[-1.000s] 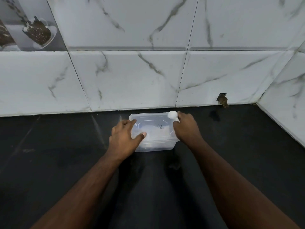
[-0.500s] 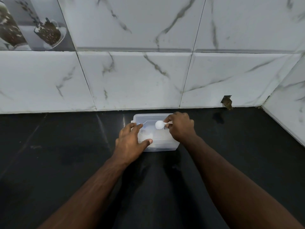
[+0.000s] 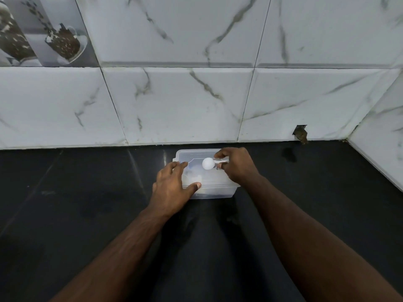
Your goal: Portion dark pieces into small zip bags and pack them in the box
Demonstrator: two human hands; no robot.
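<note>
box near wall | left hand on lid | right hand pinches spoon

White marble-veined wall tiles rise behind a glossy black counter, meeting at a corner.

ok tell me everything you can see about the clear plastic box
The clear plastic box is a small rectangular tub of translucent, frosted-looking plastic with rounded corners and a lid with a raised outline on it. It sits flat on the black countertop, near the marble-tiled wall. The left hand rests on its left part, fingers on top and thumb along the near edge. The right hand holds a white spoon over the lid. Its contents are too blurred to make out.
</note>
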